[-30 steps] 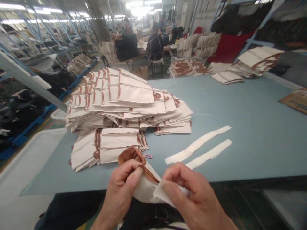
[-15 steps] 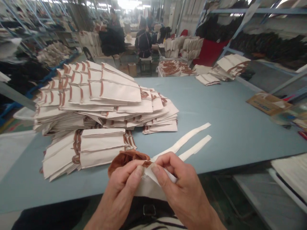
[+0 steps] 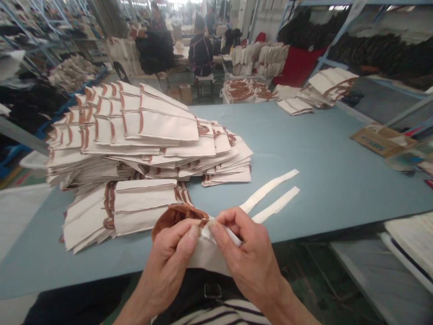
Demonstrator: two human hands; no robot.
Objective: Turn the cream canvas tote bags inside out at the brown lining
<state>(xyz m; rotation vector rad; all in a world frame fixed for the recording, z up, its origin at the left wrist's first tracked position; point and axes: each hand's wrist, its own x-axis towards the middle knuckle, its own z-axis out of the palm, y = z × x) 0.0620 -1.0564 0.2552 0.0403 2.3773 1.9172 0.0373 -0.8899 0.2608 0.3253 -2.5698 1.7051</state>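
Observation:
At the table's near edge, my left hand (image 3: 174, 255) pinches the edge of a fabric piece with a brown lining (image 3: 179, 215) and a cream outer side (image 3: 208, 257). My right hand (image 3: 241, 246) is closed beside it, thumb and forefinger gripping a white strip (image 3: 233, 235) against the same edge. The two thumbs are close together. Beyond my right hand, two white strips (image 3: 270, 185) lie on the table, and their near ends are hidden behind the hand.
Stacks of cream fabric pieces with brown edges (image 3: 165, 122) cover the left of the blue-green table (image 3: 304, 153). More pieces (image 3: 331, 85) lie at the far right, near a cardboard box (image 3: 382, 140). Shelving stands to the right. A person (image 3: 200, 47) sits in the background.
Both hands have shifted slightly up and left with the fabric piece, still pinching its edge. My right fingertips are nearer my left thumb. The camera view has tilted a little.

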